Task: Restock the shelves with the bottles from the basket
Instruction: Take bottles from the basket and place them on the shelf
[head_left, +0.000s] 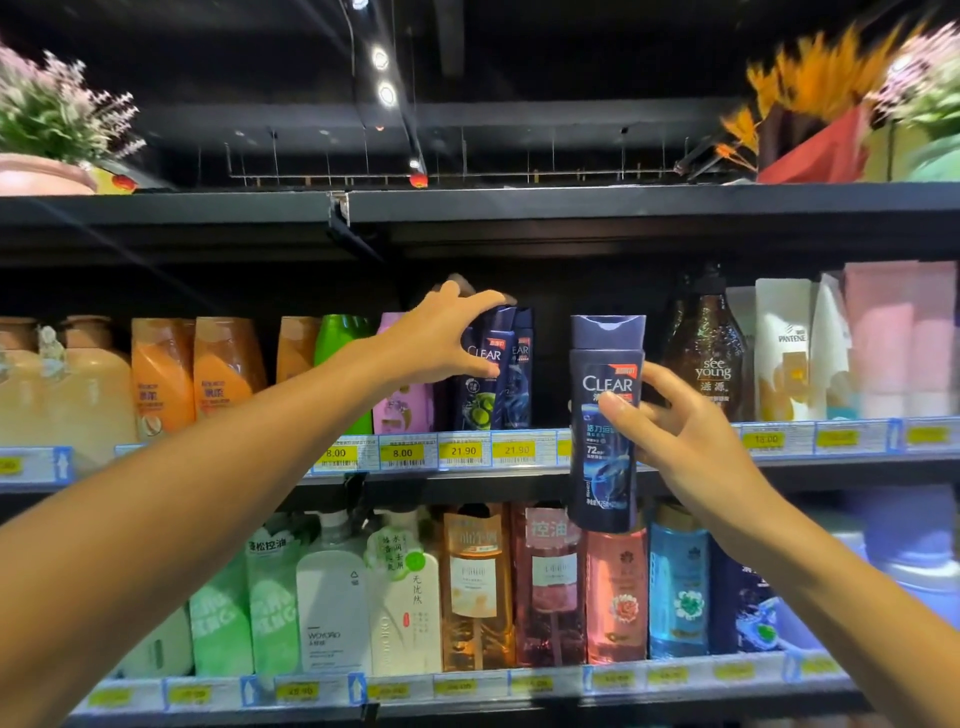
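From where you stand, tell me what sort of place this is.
Most likely a shop's hair-care aisle: yellow price tags line the shelf edge, rows of shampoo bottles fill the shelves, and the right hand holds a Clear bottle.

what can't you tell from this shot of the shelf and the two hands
Head view only:
- The basket: outside the frame.
- Left hand over the shelved Clear bottles: its palm hides their caps, so the grip is unclear.
- Lower-shelf price tags: blurred, unreadable.
- Gap behind the held Clear bottle: hidden by that bottle and the right hand.
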